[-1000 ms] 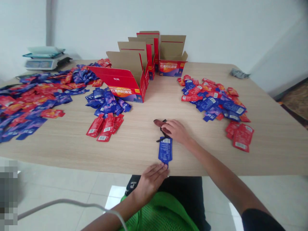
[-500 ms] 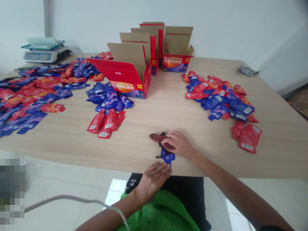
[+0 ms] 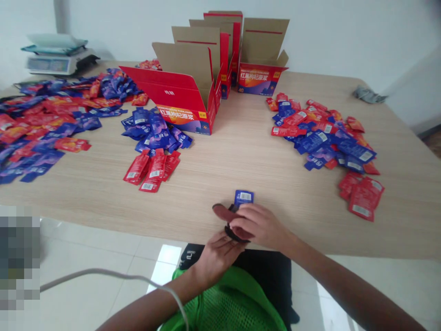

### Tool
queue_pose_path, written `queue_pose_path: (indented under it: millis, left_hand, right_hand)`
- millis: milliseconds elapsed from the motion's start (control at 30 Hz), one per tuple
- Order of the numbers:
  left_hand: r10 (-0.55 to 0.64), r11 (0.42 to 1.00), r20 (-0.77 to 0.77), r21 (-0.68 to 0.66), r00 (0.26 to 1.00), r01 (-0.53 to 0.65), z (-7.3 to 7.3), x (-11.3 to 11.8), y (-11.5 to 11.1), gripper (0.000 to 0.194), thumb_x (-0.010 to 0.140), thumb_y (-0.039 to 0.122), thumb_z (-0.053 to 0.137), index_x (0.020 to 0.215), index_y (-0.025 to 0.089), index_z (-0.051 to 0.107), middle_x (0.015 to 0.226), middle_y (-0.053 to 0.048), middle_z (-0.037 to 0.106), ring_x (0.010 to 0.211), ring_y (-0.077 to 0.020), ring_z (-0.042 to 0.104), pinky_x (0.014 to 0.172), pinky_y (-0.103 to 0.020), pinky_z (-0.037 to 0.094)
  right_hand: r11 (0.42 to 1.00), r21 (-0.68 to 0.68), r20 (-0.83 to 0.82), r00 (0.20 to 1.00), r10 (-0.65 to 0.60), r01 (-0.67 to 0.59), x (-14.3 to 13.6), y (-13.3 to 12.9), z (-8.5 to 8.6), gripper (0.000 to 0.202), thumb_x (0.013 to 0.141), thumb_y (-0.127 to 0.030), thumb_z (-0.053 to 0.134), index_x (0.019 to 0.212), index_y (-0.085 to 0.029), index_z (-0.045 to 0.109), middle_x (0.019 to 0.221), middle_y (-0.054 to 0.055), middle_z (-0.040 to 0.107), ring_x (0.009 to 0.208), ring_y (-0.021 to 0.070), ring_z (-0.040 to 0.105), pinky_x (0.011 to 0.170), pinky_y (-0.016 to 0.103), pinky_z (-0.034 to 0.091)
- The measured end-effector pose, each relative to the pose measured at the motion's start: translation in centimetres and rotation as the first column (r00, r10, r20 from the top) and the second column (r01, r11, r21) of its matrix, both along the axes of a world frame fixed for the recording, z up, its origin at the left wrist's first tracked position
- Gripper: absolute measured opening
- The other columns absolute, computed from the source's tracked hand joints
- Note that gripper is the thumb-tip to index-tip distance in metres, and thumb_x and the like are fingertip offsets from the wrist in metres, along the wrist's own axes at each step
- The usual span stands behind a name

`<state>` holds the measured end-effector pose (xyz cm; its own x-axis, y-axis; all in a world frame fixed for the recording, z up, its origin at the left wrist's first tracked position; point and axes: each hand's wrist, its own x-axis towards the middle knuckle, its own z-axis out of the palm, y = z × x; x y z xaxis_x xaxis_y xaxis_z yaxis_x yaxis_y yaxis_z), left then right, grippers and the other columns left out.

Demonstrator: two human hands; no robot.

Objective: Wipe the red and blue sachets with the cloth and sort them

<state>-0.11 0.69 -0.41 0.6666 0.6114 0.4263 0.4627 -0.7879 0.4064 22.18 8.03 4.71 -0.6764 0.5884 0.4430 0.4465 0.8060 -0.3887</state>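
Note:
My right hand (image 3: 260, 226) is closed around a dark-red and black hand tool (image 3: 223, 214), whose exact kind I cannot make out. The tool lies over a blue sachet (image 3: 244, 196) near the table's front edge. The sachet's far end with a white barcode label shows beyond my fingers; its near end is hidden. My left hand (image 3: 220, 257) is palm down at the table edge, fingers together and pressed at the sachet's near end, close against the tool's black part. Its thumb is out of sight.
Red and blue sachets lie in a large heap (image 3: 51, 122) at left, a smaller pile (image 3: 155, 131) at centre-left and another (image 3: 324, 133) at right. Open red cartons (image 3: 186, 120) stand behind, with a scale (image 3: 57, 62) at back left. A grey cable (image 3: 113, 274) crosses in front.
My right hand and the tool have moved toward me along the sachet, uncovering its barcode end. My left hand stays at the table edge. The camera view has shifted slightly.

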Motion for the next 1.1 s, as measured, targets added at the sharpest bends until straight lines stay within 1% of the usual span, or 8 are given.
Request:
queue_pose_path:
  millis: [100, 200, 300, 400, 633, 833, 967, 1100]
  left_hand:
    - [-0.008, 1.0, -0.002, 0.0, 1.0, 0.008, 0.1, 0.0, 0.1, 0.029, 0.107, 0.015, 0.055, 0.133, 0.017, 0.067, 0.127, -0.007, 0.076, 0.123, -0.0197, 0.07, 0.114, -0.036, 0.052]
    - [-0.017, 0.999, -0.015, 0.05, 1.0, 0.018, 0.1, -0.1, 0.2, 0.029, 0.108, 0.014, 0.053, 0.133, 0.016, 0.066, 0.138, -0.007, 0.07, 0.131, -0.0196, 0.065, 0.118, -0.036, 0.049]
    - [-0.025, 0.998, -0.04, 0.064, 0.999, 0.028, 0.1, -0.1, 0.2, 0.03, 0.108, 0.014, 0.053, 0.135, 0.016, 0.065, 0.14, -0.006, 0.07, 0.134, -0.0184, 0.063, 0.118, -0.035, 0.048]
    - [-0.021, 0.997, -0.06, 0.072, 0.998, 0.025, 0.5, 0.0, 0.3, 0.028, 0.108, 0.016, 0.055, 0.134, 0.016, 0.066, 0.137, -0.006, 0.071, 0.132, -0.018, 0.065, 0.117, -0.035, 0.049]
    - [0.05, 0.998, -0.057, 0.034, 0.997, -0.048, 2.8, 0.3, 0.8, 0.028, 0.106, 0.036, 0.061, 0.127, 0.018, 0.069, 0.127, -0.007, 0.076, 0.128, -0.0192, 0.066, 0.116, -0.034, 0.048]
    - [0.153, 0.987, -0.345, 0.1, 0.926, -0.126, 2.5, 1.3, 0.6, 0.075, 0.096, 0.058, 0.068, 0.155, 0.017, 0.049, 0.168, -0.014, 0.037, 0.154, -0.0339, 0.038, 0.119, -0.046, 0.042]
    - [0.205, 0.969, -0.418, 0.213, 0.885, -0.124, 0.9, 1.1, -0.1, 0.056, 0.103, 0.039, 0.062, 0.156, 0.023, 0.049, 0.168, -0.009, 0.039, 0.15, -0.029, 0.043, 0.116, -0.042, 0.042]
    - [0.191, 0.963, -0.289, 0.24, 0.938, -0.123, 0.3, 0.1, -0.5, 0.04, 0.105, 0.035, 0.062, 0.145, 0.033, 0.061, 0.153, -0.001, 0.058, 0.131, -0.0237, 0.059, 0.107, -0.036, 0.049]
  right_hand:
    - [1.0, 0.003, 0.007, 1.0, 0.01, -0.01, 0.1, 0.9, -2.0, 0.009, 0.1, -0.024, 0.064, 0.108, -0.025, 0.068, 0.106, 0.004, 0.071, 0.104, 0.0207, 0.065, 0.1, 0.039, 0.057]
    - [0.994, 0.045, 0.006, 0.995, -0.101, 0.1, 0.9, 5.1, -3.1, 0.011, 0.1, -0.026, 0.065, 0.111, -0.025, 0.069, 0.111, 0.006, 0.071, 0.11, 0.0228, 0.063, 0.103, 0.042, 0.054]
    - [0.969, 0.114, 0.069, 0.971, -0.228, 0.219, 1.9, 9.7, -2.9, 0.013, 0.101, -0.026, 0.063, 0.112, -0.024, 0.071, 0.112, 0.008, 0.071, 0.111, 0.0256, 0.063, 0.099, 0.043, 0.054]
    - [0.91, 0.166, -0.004, 0.923, -0.385, 0.38, 2.8, 11.6, -2.0, 0.014, 0.101, -0.026, 0.062, 0.111, -0.024, 0.072, 0.11, 0.009, 0.071, 0.107, 0.0262, 0.064, 0.096, 0.042, 0.055]
    - [0.742, -0.081, -0.347, 0.679, -0.647, 0.666, 4.7, 6.1, 0.5, 0.019, 0.098, -0.041, 0.068, 0.11, -0.026, 0.071, 0.107, 0.005, 0.071, 0.099, 0.0242, 0.068, 0.092, 0.039, 0.053]
    - [0.6, -0.25, -0.264, 0.543, -0.797, 0.76, 6.9, 1.0, -1.0, 0.033, 0.094, -0.057, 0.068, 0.107, -0.026, 0.072, 0.105, 0.005, 0.074, 0.094, 0.026, 0.07, 0.085, 0.038, 0.051]
    - [0.474, -0.366, -0.204, 0.428, -0.88, 0.801, 7.8, -0.3, -2.7, 0.046, 0.088, -0.07, 0.067, 0.105, -0.027, 0.074, 0.105, 0.005, 0.076, 0.095, 0.0293, 0.071, 0.086, 0.041, 0.051]
    - [0.369, -0.477, -0.172, 0.327, -0.929, 0.797, 8.1, -0.2, -3.1, 0.055, 0.08, -0.078, 0.068, 0.105, -0.028, 0.075, 0.106, 0.005, 0.077, 0.101, 0.0333, 0.071, 0.092, 0.045, 0.051]
